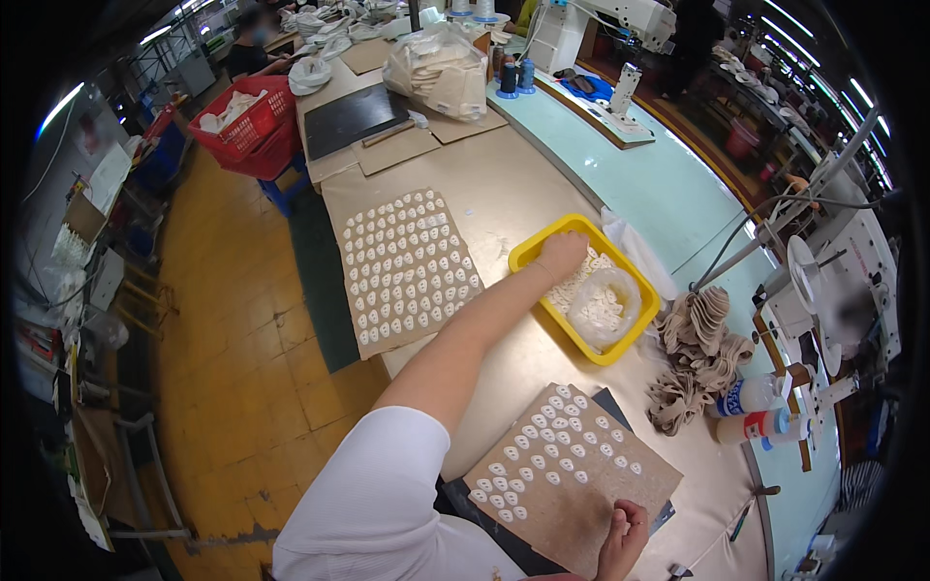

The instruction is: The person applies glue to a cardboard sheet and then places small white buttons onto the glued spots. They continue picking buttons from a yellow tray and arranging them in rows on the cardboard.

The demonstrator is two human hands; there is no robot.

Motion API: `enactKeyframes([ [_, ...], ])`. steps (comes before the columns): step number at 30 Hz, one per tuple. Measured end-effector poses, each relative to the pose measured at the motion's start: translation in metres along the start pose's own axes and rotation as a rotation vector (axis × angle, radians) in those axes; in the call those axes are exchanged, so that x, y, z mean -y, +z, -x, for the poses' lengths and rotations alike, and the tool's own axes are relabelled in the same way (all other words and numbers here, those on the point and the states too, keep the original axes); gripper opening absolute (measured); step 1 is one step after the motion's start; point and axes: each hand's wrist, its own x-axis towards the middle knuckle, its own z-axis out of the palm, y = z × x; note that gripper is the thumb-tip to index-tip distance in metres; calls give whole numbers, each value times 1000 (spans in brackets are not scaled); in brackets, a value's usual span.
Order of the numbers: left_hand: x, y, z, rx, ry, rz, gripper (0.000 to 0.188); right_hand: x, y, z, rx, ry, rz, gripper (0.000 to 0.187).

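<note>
My left hand (564, 256) reaches into the far left corner of a yellow plastic tray (531, 238), fingers curled down at the small cream pieces (575, 293); its fingertips are hidden. A clear plastic bag (620, 292) of similar pieces lies in the same tray. At the near edge, my right hand (625, 538) hovers over a brown board (552, 523), thumb and fingers drawn together; whatever they pinch is too small to see. Small white oval pieces (550, 437) lie in rows on that board, covering mostly its left and far parts.
Left of the tray lies a brown sheet (401, 334) covered with rows of white pieces. Beige fabric pieces (699, 334) and several bottles (748, 395) stand at the right. Farther back are a black board (356, 120), a bagged stack (438, 73), a red basket (254, 126) and sewing machines (620, 24).
</note>
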Motion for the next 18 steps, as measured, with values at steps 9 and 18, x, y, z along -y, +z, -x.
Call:
enactKeyframes([
  [9, 25, -13, -22, -187, -426, 991, 18, 2, -3, 2, -5, -40, 46, 23],
  [18, 12, -45, -13, -237, -992, 2769, 11, 16, 1, 3, 26, -38, 23, 23],
])
